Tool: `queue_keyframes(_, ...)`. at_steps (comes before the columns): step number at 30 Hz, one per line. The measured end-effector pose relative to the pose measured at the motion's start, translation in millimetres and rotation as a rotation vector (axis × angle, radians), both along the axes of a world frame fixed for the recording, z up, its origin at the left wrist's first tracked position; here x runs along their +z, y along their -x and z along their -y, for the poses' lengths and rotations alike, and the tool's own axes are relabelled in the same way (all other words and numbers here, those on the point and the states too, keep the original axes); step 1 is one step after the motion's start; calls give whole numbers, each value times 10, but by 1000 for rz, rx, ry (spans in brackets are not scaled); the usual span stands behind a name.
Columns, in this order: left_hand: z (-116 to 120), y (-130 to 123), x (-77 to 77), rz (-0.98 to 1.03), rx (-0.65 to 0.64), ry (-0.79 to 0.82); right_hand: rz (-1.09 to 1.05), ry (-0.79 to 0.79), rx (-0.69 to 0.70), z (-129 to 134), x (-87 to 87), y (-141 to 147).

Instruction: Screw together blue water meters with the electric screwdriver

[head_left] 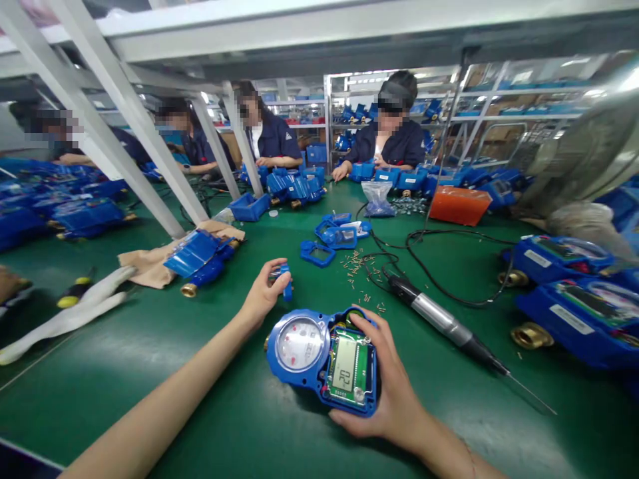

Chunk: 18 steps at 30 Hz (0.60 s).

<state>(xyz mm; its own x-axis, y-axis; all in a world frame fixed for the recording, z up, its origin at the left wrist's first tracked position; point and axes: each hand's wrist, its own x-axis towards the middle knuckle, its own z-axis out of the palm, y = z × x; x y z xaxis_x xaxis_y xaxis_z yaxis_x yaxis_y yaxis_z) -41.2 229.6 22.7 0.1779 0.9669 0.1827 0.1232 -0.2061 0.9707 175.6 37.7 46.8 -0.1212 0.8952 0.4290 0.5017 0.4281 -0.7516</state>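
My right hand (387,379) grips a blue water meter body (294,346) from below and around its side. The meter lies face up, showing a round glass dial and a green circuit board (348,372) with a small LCD. My left hand (262,293) pinches a small blue plastic part (286,283) with a metal bit at its end. Loose brass screws (358,266) lie scattered just beyond the meter. An electric screwdriver (439,320) rests on the green mat (200,412) to the right of my right hand, its cable trailing away.
Blue meter covers (339,233) lie ahead, with a meter on a beige cloth (144,263) to the left. Larger meters (564,313) sit at right beside a fan (579,156). An orange box (459,205) and a plastic bag (378,198) stand beyond. Several co-workers handle parts across the bench.
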Motion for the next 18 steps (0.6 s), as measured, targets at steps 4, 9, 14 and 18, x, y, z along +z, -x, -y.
queue_keyframes(4,-490,-400,-177,-182,130,-246,-38,13,52,-41,-5,-60)
queue_keyframes(9,-970,-922,-228,-370,116,-427,-24,54,151,-150,49,-227)
queue_keyframes(14,-1177,-1044,-279,-516,91,-455,-37,97,235,-223,92,-302)
queue_keyframes(18,-1127,-976,-287,-561,126,-456,-85,136,244,-240,85,-280)
